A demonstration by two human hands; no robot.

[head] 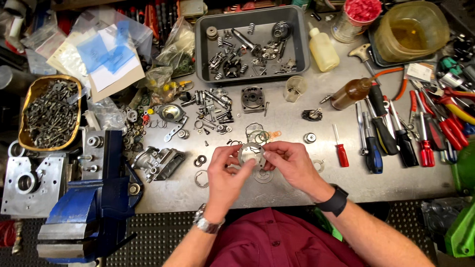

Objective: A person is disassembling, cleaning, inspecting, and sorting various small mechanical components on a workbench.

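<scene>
Head view: left hand (223, 170) and right hand (289, 160) both pinch the disc (251, 154) between them, face up, above the bench (346, 188).

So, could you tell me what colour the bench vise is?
Blue, clearest in the head view: the bench vise.

One head-worn camera looks steeply down, close over the workbench (346, 183)
</scene>
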